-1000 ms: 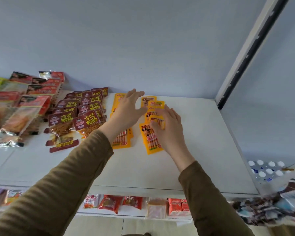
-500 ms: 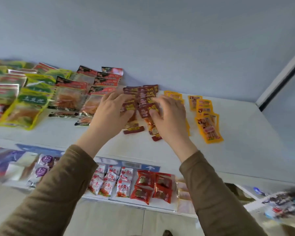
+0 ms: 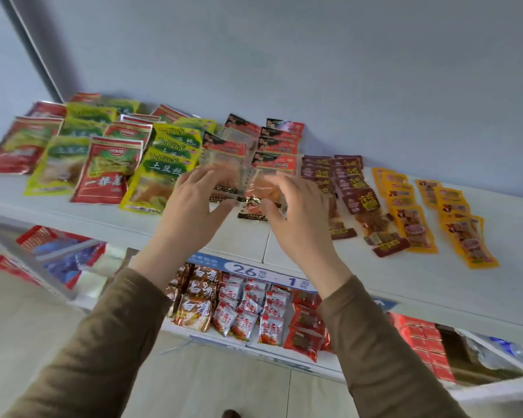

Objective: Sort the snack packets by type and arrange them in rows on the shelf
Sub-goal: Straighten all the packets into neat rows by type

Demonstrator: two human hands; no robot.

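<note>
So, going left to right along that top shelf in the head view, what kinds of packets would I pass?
Red packets → green-and-yellow packets → clear packets with red-and-black tops, where both hands are → small maroon packets → two rows of orange-yellow packets.

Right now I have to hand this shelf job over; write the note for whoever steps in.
Left hand: fingers spread, at the clear red-topped packets, no firm hold visible.
Right hand: fingers curled around the front packet of the neighbouring row.
Done: yellow packets in two rows, dark red packets in rows, green and red bags lined up at the left.
Left: straighten the two clear-packet rows; the front ends of the dark red rows look uneven.
</note>
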